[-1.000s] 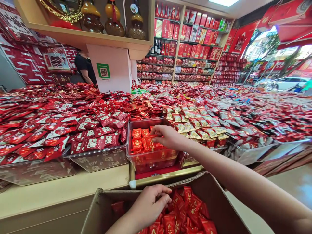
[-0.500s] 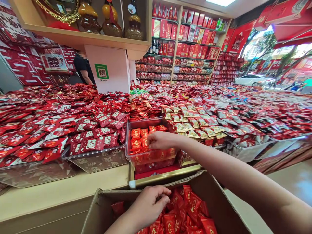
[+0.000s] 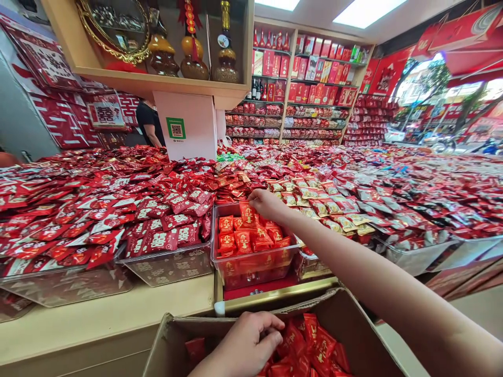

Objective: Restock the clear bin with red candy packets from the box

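Observation:
My right hand (image 3: 265,203) reaches over a clear plastic bin (image 3: 255,256), its fingertips pinching the top of a red candy packet (image 3: 247,213) with gold characters. That packet stands upright above others of the same kind (image 3: 241,241) inside the bin. Nearer me, my left hand (image 3: 255,340) hangs over an open cardboard box (image 3: 167,335), fingers loosely curved and thumb apart, with nothing visible in it. Beneath and beside it, the box holds a heap of loose red candies (image 3: 310,345).
Bins of dark red packets (image 3: 173,230) border the clear bin on the left, and cream-and-red packets (image 3: 326,204) on the right. A white post with a QR code (image 3: 192,125) rises behind, below a wooden display case (image 3: 157,78). Farther back, a person in black (image 3: 149,125) stands.
My right hand has risen from inside the bin and now pinches an upright red candy packet. My left hand stays over the box. The view has tilted up slightly.

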